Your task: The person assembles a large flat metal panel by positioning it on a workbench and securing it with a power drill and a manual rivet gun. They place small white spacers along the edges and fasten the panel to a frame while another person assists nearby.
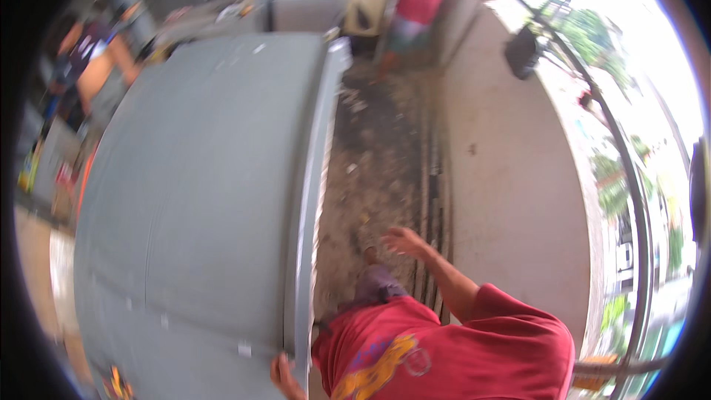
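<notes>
A wide grey sheet-covered table (207, 155) fills the left half of the view. Along its right edge lies a long silver metal bar (302, 237). My left hand (282, 375) is low at the bar's near end, over the grey surface's edge. Blur hides whether it touches the bar or grips anything. My right hand (404, 242) hangs over the walkway floor with its fingers apart and nothing in them. A few small white bits, one a square (244, 350), dot the grey surface near my left hand.
A narrow dirty walkway (378, 155) runs between the table and a low pale wall (511, 170), with pipes (437, 200) along its foot. One person (100, 67) is beyond the table's far left; another in red (422, 0) stands at the walkway's far end. An orange-handled tool (117, 384) lies near left.
</notes>
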### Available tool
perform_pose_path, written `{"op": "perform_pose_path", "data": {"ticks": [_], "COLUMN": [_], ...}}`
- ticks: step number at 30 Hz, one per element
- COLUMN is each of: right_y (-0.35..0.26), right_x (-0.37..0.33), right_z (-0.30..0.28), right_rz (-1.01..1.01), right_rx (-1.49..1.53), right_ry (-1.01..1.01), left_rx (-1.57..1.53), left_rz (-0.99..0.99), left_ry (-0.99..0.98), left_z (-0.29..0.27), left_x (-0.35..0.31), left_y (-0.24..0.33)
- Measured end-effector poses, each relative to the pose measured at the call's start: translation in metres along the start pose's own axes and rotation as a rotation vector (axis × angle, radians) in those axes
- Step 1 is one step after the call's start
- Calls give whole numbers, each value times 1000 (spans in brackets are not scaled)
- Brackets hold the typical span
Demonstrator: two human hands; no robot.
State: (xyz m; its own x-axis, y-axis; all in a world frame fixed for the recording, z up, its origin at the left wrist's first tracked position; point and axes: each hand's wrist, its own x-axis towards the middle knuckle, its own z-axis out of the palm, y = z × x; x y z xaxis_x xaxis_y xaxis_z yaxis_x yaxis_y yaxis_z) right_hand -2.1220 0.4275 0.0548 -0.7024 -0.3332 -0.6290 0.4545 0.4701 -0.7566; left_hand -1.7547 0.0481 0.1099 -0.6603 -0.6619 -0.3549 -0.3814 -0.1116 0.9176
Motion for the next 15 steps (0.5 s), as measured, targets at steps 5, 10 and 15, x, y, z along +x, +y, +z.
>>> {"op": "perform_pose_path", "data": {"ticks": [5,10,15], "right_y": [-177,-362,-457], "right_x": [56,5,-39], "right_z": [-7,-60,-99], "right_rz": [-488,-1279,-2141], "right_rx": [266,306,600], "right_ry": [-136,-445,-540], "left_rx": [101,132,177], "left_rz": [-231,-222,-236], "left_ry": [105,195,258], "left_z": [21,78,119], "left_x": [44,83,108], "left_y": [3,23,49]}}
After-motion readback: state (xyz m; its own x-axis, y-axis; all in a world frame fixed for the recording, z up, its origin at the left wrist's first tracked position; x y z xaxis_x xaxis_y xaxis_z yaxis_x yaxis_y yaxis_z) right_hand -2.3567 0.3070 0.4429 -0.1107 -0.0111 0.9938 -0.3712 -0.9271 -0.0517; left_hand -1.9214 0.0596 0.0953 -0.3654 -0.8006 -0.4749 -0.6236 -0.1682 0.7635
